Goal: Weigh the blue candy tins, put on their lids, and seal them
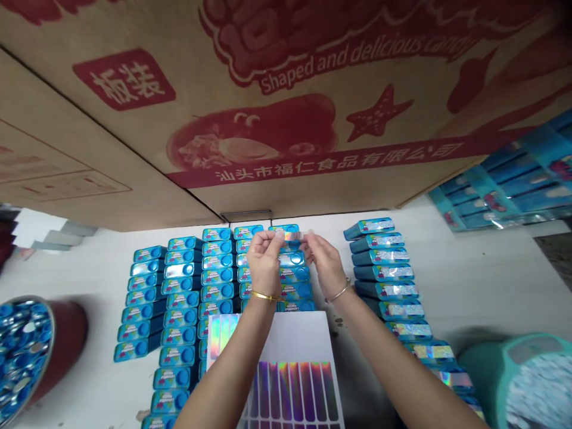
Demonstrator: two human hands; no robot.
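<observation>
Stretched between my hands is a small holographic sticker strip (292,236). Its left end is pinched between the thumb and fingers of my left hand (264,262). My right hand (325,265) has thumb and fingertips pressed together at the strip's right end. Both hands are over the back of a column of small blue candy boxes (295,274); contact with the boxes cannot be made out. Below my forearms lies a white sheet of holographic stickers (304,333), its upper part bare backing, partly covered by my left forearm.
More blue boxes (179,319) stand in columns at left. The right column (393,273) has shiny strips on its tops. Large cartons (313,193) wall off the back. A tub of blue pieces (67,339) stands left, a turquoise basket (500,369) right, packed blue trays (513,179) back right.
</observation>
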